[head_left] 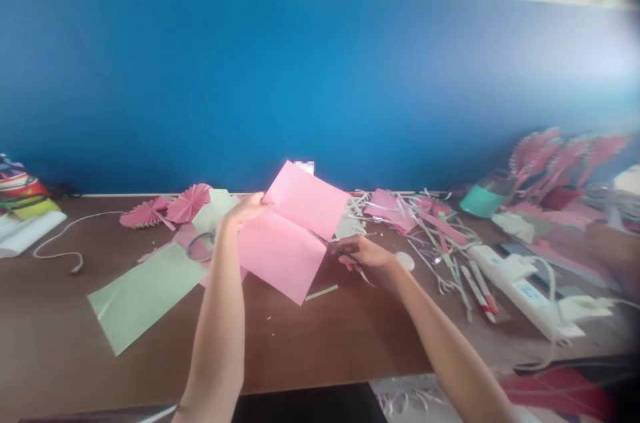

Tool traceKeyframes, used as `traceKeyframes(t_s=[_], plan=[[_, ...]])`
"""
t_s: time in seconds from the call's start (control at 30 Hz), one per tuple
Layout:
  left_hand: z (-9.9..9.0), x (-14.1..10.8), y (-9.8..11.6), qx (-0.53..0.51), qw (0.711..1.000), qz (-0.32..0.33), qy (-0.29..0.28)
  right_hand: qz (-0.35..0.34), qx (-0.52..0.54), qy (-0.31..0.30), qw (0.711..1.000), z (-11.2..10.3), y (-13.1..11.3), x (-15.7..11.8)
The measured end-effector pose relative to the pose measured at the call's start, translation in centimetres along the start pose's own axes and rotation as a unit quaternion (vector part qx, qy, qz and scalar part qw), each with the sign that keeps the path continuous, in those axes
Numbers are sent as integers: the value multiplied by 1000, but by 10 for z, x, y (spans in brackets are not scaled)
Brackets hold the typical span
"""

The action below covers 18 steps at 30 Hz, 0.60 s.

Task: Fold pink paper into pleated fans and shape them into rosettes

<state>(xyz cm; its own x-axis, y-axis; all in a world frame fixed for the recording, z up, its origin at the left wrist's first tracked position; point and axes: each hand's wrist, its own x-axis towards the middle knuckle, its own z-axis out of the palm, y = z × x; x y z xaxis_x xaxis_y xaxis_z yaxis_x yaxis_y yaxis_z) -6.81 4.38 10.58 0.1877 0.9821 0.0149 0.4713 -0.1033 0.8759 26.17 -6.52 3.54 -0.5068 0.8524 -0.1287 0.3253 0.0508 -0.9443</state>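
A large pink sheet of paper [283, 246] is raised above the brown table, with a slit running partway across it from its right edge. My left hand [251, 208] pinches the sheet at its left edge. My right hand [365, 255] grips a pair of dark-handled scissors [345, 252], whose blades sit at the mouth of the slit. The blade tips are hard to make out against the paper. Under and beside the sheet lie a pale green sheet [147, 293] and a thin green strip [321, 292].
Pink paper fans [189, 203] lie at the back left. To the right are paper scraps [393, 209], markers [481, 289], a white power strip [525, 289] with cables and a teal container [483, 196]. A white cable [63, 229] curls at left. A blue partition [280, 76] stands behind.
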Motion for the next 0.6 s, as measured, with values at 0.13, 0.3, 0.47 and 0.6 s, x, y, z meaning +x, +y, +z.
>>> traceKeyframes(t_s=[0.13,0.3,0.47,0.6], plan=[[1,-1,-1,7,1000,14,-9,4,9,-3,1000,1,-1,0],[0,-3,-1,57,998,23,-26,8,11,-8,1000,3,-2,0],[-1,-4,0,50,998,18,-20,5,1,-14,1000,5,-6,-2],[0,-5,3,26,998,38,-40,1,-2,-9,1000,5,-6,-4]])
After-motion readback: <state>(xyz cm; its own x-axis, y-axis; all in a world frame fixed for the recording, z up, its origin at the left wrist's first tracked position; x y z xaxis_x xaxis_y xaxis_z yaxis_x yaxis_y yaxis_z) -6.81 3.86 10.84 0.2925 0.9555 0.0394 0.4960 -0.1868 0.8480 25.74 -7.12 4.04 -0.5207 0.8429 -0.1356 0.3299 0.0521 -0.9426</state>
